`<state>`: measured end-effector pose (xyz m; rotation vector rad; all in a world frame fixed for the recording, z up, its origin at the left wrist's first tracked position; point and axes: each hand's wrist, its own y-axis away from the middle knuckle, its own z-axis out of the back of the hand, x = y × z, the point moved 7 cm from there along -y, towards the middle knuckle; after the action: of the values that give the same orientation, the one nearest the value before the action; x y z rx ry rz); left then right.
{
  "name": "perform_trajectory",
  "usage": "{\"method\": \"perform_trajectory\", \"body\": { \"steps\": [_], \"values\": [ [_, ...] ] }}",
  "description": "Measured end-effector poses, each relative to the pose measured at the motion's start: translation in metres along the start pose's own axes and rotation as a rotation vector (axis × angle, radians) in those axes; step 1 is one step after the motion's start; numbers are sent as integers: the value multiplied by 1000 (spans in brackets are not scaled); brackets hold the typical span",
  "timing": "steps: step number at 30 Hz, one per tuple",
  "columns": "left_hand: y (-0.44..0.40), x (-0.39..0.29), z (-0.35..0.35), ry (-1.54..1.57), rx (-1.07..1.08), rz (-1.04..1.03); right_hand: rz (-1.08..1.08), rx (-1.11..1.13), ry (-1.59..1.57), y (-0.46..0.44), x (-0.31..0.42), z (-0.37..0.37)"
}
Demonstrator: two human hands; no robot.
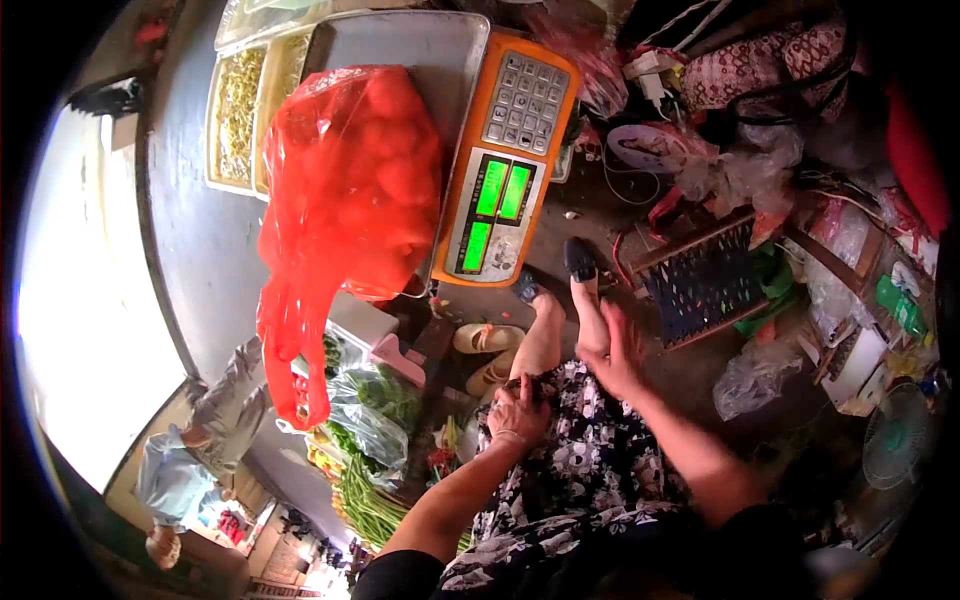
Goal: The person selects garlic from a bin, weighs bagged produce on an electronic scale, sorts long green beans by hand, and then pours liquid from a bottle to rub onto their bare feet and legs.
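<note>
My left hand [518, 416] lies on the patterned fabric [560, 450] over my lap, its fingers apart, with a thin bracelet at the wrist. To its right, my right hand [616, 356] is near the other knee, fingers stretched out and a little blurred; nothing shows in it. Beyond my hands, a full red plastic bag [350, 180] of round items rests on the metal pan [400, 35] of an orange scale [560, 80]. The scale's green displays [490, 200] are lit, but their digits are too small to read.
Trays of sprouts [238, 110] stand left of the scale. Bagged greens [375, 400] and long green beans [375, 500] lie below the red bag. Shoes [488, 340], a woven-seat chair [700, 285], plastic bags [757, 380] and a fan [897, 435] surround my legs. A person [175, 480] is at lower left.
</note>
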<state>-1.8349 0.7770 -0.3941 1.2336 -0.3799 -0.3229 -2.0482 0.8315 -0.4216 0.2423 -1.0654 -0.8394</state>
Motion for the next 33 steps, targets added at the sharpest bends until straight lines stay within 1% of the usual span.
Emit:
{"method": "perform_trajectory", "body": {
  "steps": [2,4,5,6,8,12,13,14,16,17,19,25,29,33],
  "values": [
    [-3,-1,-4,-24,-13,-10,4,113,-182,60,-12,-24],
    [-3,0,-7,-16,23,-1,-67,462,244,75,-3,-28],
    [-5,-1,-9,-24,11,-13,-24,419,146,72,-10,-37],
    [-4,-2,-7,-33,-3,-24,-21,416,143,70,-9,-39],
    [-1,-4,-4,5,31,-11,-89,532,272,68,-11,-52],
    [-6,0,-18,-9,-15,-31,-54,548,348,73,-15,-63],
    [-5,-1,-16,17,30,-22,-57,553,347,73,-14,-63],
    [-7,1,-20,23,24,-23,-52,551,353,71,-13,-63],
    [-6,4,-24,15,-81,-51,-71,567,368,71,-8,-64],
    [-8,7,-28,20,-82,-48,-67,570,371,71,-8,-66],
    [-7,7,-31,44,-49,-62,-70,564,377,72,-9,-69],
    [-6,15,-47,97,-36,-65,-74,594,387,73,-8,-80],
    [-4,20,-58,124,-32,-71,-32,583,384,74,0,-84],
    [-8,23,-74,137,-6,-90,-21,647,409,76,11,-98]
  ]
}}
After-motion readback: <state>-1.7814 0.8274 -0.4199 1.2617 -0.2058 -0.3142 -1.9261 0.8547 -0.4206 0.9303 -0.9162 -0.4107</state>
